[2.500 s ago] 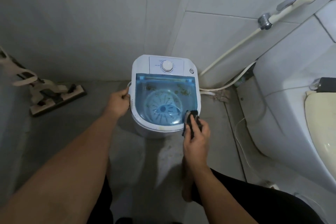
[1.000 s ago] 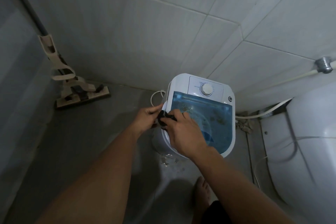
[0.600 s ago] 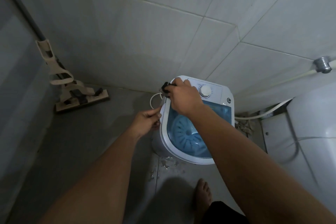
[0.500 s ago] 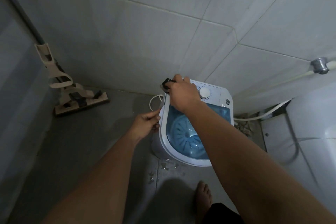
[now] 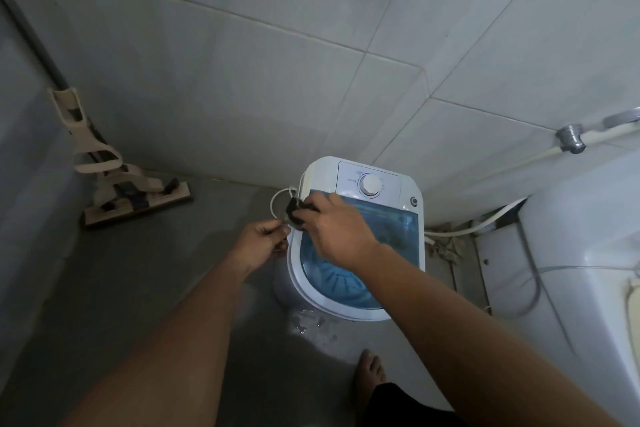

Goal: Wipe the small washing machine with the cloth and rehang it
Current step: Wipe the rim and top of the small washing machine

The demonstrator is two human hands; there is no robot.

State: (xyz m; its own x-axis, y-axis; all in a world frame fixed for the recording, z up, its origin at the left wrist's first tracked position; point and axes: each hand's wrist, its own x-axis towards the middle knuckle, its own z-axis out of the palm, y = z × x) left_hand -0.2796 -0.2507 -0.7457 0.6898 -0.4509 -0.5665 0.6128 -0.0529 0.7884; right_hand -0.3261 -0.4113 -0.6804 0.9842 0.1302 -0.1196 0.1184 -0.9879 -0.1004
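While your right hand (image 5: 332,232) grips the dark cloth (image 5: 297,211) against the upper-left rim of the small washing machine (image 5: 360,239) at frame centre, your left hand (image 5: 263,241), fingers curled, pinches the machine's left edge just below the cloth.

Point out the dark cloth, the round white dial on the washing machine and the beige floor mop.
dark cloth (image 5: 295,212), head view, on the bunched part left of the right hand.
round white dial (image 5: 370,185), head view, on its cap.
beige floor mop (image 5: 138,201), head view, on its flat head.
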